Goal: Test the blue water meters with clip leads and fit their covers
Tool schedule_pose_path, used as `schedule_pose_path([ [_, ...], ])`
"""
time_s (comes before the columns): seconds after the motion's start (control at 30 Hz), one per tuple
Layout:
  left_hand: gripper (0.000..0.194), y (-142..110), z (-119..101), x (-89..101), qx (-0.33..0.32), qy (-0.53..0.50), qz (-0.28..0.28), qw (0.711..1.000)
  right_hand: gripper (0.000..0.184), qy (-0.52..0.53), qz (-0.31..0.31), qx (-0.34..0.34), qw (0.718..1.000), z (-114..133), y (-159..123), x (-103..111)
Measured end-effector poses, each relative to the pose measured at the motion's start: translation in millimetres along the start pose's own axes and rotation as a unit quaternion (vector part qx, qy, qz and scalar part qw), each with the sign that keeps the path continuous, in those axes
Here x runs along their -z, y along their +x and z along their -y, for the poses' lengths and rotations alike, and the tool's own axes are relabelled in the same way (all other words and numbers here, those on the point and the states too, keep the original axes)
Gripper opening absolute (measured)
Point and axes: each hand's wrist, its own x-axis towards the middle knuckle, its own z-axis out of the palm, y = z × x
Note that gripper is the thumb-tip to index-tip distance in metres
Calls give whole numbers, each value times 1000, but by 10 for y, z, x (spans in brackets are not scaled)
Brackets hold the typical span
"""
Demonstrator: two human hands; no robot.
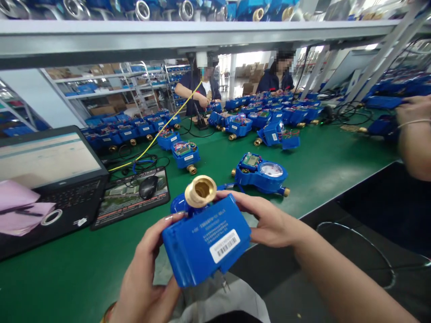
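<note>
Head view: blue meter between two hands, fingers curled around opposite ends.

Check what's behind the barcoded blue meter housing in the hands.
Behind the blue meter housing, a brass pipe fitting shows past its upper edge, with part of a rounded blue body beside it. The housing's far face is turned away, so I can't see it.

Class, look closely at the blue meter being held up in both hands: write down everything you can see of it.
The blue meter is a boxy, plastic-looking body with pale printed text and a white barcode label facing the camera. It is tilted, its brass fitting open towards the camera at the top. The left hand and right hand hold opposite sides, in front of the green table.
</note>
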Motion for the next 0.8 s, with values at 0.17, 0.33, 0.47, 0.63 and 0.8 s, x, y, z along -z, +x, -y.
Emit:
schedule_pose_path([
  [0.17, 65, -48, 224, -188, -125, 80, 36, 988, 79, -151, 71, -26, 986, -118, -78, 74],
  [0.33, 66, -80, 366, -294, -117, 99, 32, 988, 85, -138, 92, -60, 984, -280, -54, 66],
  [0.47, 64, -38, 355, -268, -143, 116, 6, 983, 86, -128, 92, -56, 986, -215, 28, 152],
  [0.63, 62, -14, 363, -335, -52, 86, 3, 995, 85, -89, 97, -66, 989, -343, 95, 215],
  [0.8, 65, 185, 159, -341, 160, -89, -97, 978, 84, 114, 34, -68, 991, -474, 250, 238],
])
